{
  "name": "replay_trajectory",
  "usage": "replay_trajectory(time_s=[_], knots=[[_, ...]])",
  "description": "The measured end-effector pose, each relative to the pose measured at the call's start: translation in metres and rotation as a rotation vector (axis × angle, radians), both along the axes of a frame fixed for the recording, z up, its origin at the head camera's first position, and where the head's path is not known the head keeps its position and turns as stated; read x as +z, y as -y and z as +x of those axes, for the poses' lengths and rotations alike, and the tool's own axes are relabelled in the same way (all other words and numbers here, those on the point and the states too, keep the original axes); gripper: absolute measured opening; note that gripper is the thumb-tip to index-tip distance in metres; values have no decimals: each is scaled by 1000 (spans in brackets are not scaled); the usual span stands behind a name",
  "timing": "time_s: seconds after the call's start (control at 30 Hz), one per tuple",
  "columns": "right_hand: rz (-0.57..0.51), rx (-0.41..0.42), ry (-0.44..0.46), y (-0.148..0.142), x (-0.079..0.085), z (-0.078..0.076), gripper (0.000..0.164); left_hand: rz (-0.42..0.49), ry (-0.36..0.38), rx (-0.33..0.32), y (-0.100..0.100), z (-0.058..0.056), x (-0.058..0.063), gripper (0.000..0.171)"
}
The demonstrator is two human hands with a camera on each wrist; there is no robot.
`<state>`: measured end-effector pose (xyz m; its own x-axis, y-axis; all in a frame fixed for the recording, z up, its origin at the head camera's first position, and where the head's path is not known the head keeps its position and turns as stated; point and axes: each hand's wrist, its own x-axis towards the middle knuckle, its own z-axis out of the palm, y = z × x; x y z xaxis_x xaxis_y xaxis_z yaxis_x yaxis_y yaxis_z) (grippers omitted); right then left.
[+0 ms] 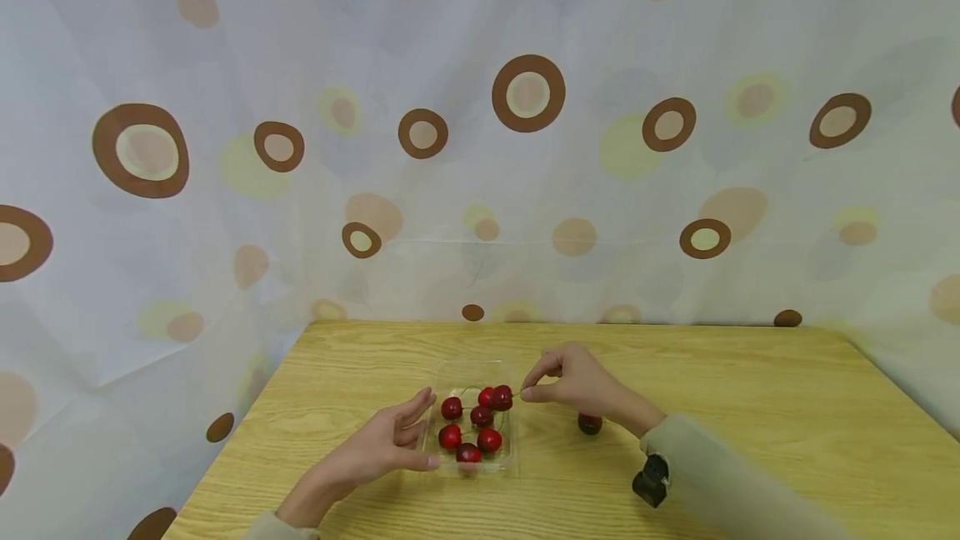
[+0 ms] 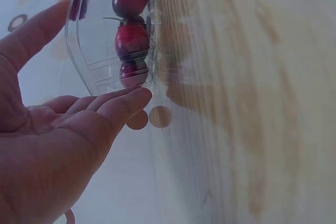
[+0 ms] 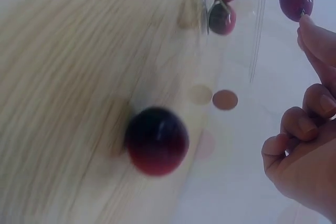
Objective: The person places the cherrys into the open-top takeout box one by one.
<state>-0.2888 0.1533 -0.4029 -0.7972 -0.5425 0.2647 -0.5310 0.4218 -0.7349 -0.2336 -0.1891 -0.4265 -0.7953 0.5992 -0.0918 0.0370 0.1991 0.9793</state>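
A clear plastic box [image 1: 467, 371] holds several dark red cherries [image 1: 451, 437], some with green stems. My right hand [image 1: 576, 379] pinches a cherry [image 1: 502, 397] by its stem at the box's right side. In the right wrist view that cherry [image 3: 296, 0] hangs from thumb and fingertip, above the box's rim, while the other fingers are curled. At the box's left side is my left hand [image 1: 384, 442], thumb and fingers spread and mostly straight. The left wrist view shows its fingertips [image 2: 140, 97] close against the box's wall; whether they touch is hard to tell.
One loose cherry [image 1: 590, 423] lies on the wooden table [image 1: 720, 407] right of the box, partly under the right forearm. A black device [image 1: 651, 480] sits on the right wrist. Behind the table hangs a white curtain [image 1: 465, 273] with brown and yellow spots.
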Motion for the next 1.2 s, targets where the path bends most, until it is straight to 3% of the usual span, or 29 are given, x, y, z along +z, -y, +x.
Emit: replay_trajectory(time_s=[0.33,0.63,0.87,0.97,1.2], knots=[[9,47,-10,42,-2,-7,4,14,2,0,-2,0,1,98],[36,15,-2,58,-7,-7,8,14,9,-3,-3,0,1,98],[67,-3,-15,65,-10,-3,10,15,16,-4,-2,0,1,98],[76,-2,-2,65,-9,-2,2,17,13,-5,-1,0,1,98],[25,1,3,46,-4,-2,18,15,5,-4,-1,-1,-1,98]])
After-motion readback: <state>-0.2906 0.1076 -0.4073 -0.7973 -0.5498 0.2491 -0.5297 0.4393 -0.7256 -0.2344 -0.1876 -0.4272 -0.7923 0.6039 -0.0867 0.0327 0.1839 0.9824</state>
